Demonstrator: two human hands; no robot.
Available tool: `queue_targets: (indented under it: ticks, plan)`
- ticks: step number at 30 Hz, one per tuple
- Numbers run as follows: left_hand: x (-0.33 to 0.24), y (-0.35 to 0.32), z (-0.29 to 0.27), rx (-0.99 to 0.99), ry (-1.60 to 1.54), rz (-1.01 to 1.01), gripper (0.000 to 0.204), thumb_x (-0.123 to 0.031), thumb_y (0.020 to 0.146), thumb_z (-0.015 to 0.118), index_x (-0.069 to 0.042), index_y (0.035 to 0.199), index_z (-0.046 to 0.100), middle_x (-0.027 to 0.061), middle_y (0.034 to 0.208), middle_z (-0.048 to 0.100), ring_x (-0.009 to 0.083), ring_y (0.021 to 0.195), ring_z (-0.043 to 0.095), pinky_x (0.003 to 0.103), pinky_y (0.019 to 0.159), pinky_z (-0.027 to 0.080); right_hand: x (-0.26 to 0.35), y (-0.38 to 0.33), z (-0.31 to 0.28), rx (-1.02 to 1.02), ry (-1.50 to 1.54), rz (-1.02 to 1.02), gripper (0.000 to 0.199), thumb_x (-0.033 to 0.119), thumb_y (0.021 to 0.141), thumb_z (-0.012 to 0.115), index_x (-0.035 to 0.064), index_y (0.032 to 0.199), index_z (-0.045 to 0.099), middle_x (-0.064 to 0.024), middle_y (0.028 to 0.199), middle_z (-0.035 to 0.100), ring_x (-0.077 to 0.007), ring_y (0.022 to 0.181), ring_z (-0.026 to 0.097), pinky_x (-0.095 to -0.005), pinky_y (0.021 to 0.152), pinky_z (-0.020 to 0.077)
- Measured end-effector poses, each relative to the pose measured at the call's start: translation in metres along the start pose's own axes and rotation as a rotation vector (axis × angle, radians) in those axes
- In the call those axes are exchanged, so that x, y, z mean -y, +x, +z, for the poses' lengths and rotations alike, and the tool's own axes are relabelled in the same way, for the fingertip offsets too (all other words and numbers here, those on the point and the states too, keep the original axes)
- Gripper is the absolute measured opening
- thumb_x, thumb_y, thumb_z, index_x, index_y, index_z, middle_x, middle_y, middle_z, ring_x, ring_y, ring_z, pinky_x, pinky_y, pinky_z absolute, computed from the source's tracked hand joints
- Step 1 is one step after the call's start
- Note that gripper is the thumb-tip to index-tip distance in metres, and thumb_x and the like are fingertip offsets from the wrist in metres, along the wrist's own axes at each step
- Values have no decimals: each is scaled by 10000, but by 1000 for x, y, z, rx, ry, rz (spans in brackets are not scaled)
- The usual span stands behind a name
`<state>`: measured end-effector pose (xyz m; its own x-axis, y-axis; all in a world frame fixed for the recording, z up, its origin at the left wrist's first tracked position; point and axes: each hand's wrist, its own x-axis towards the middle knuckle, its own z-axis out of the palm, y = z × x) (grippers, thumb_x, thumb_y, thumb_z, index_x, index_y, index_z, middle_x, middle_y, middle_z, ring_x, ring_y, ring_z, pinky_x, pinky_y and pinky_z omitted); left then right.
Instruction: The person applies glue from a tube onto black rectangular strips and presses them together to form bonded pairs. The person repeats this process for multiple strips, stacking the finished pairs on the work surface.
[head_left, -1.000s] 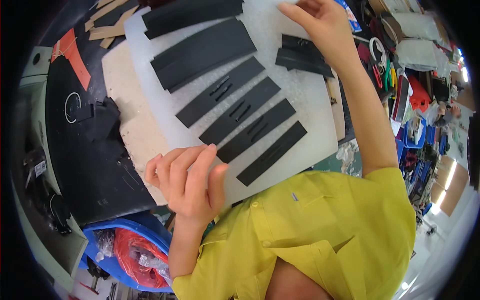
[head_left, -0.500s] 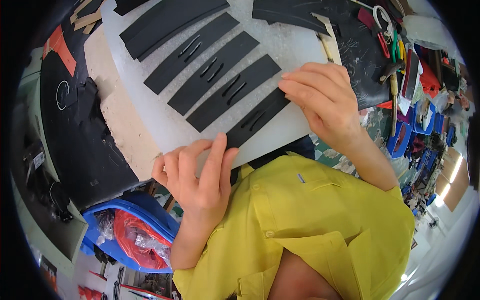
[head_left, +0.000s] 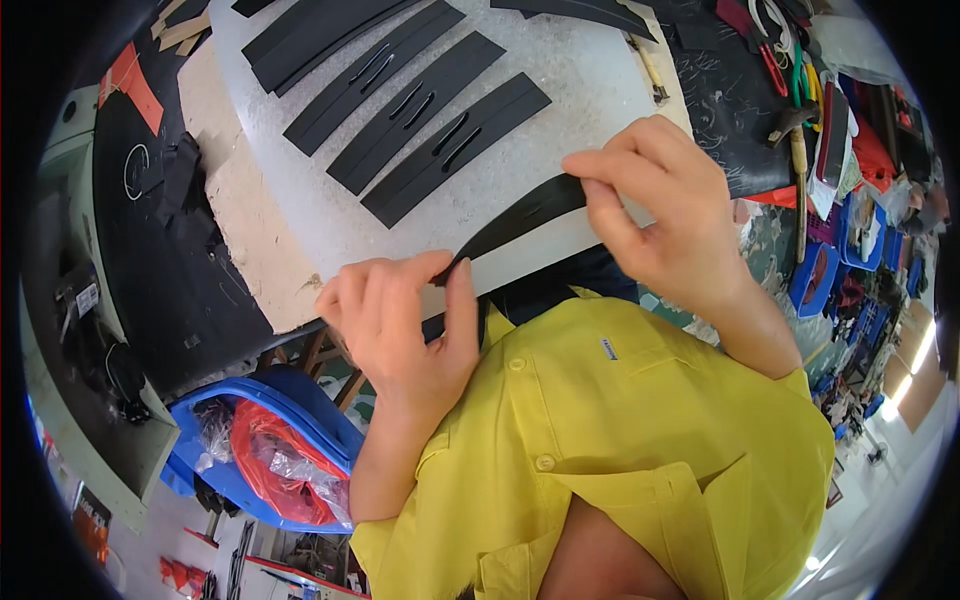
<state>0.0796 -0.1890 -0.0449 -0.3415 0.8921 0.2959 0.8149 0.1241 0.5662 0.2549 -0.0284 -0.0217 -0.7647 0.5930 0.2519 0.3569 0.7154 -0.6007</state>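
Two hands stretch one black strip at the desk's near edge.
Left hand pinches its near end, right hand its far end; slotted strips lie beyond.

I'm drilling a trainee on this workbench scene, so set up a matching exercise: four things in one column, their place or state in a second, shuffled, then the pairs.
Things:
1. black strip
2. blue bin
3. slotted black strips
4. hammer

Places or states:
A. lying in a row on the white board
B. pinched at both ends, left hand and right hand
C. among the tools at the right
D. on the floor, lined with a red bag

Pairs: 1-B, 2-D, 3-A, 4-C
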Motion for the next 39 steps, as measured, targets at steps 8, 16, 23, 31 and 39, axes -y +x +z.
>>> queue_targets:
  ticks: [8, 16, 23, 31, 39]
  plan:
    - [-4, 9, 21, -118, -184, 95, 274, 27, 685, 842, -14, 932, 734, 82, 887, 685, 256, 767, 629, 337, 647, 500, 12, -18, 33, -108, 54, -95, 379, -83, 738, 732, 42, 1095, 734, -83, 897, 634, -256, 790, 607, -326, 664, 513]
    - [6, 11, 20, -51, -145, 238, 351, 33, 700, 762, -2, 1050, 763, 131, 1081, 696, 298, 889, 655, 368, 744, 544, 2, -31, 30, -10, 15, -138, 564, -113, 697, 696, 44, 1239, 708, -89, 1037, 634, -273, 905, 600, -345, 746, 523]
    - [5, 11, 20, -13, -138, 200, 339, 43, 737, 769, -37, 1067, 777, 116, 1088, 709, 292, 932, 668, 358, 808, 532, -1, -31, 32, 1, -40, -181, 568, -102, 688, 694, 38, 1238, 704, -76, 1049, 633, -254, 900, 576, -336, 754, 509]
    - [6, 12, 25, -56, -122, 254, 334, 37, 684, 756, 22, 1018, 763, 127, 1076, 701, 279, 894, 653, 353, 747, 547, -3, -33, 36, 15, -93, -217, 510, -26, 724, 682, 14, 1232, 688, -74, 1065, 629, -240, 907, 561, -333, 784, 485]
    - [5, 11, 21, 47, 13, 284, 324, -16, 736, 731, 26, 1057, 753, 118, 1138, 685, 271, 965, 640, 368, 782, 530, 8, -31, 32, 81, -237, -184, 586, -46, 692, 669, 64, 1267, 702, -54, 1105, 605, -245, 955, 568, -342, 787, 470]
